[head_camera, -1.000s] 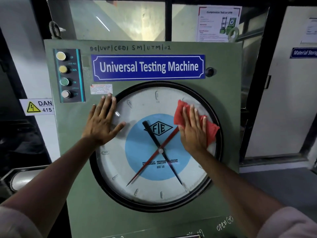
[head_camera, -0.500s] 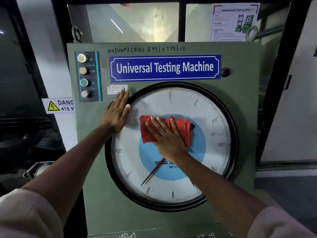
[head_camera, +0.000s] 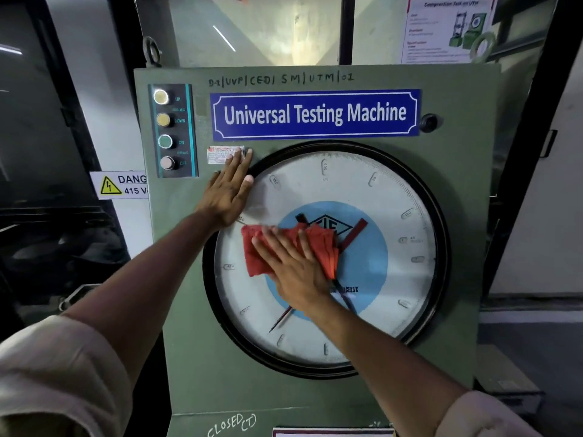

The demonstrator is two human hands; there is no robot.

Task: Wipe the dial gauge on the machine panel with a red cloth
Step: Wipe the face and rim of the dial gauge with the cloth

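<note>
"Cloth [head_camera: 321, 247] placement?"
"Spread left of centre on the gauge [head_camera: 394, 190], pressed under the flat right hand [head_camera: 293, 269]; left hand [head_camera: 228, 190] lay flat at its upper-left edge. Firm, overlapping strokes seemed wise."

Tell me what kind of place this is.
Likely a materials testing lab: a blue "Universal Testing Machine" nameplate, a large round white-faced dial gauge and a yellow-and-white electrical danger sign.
</note>
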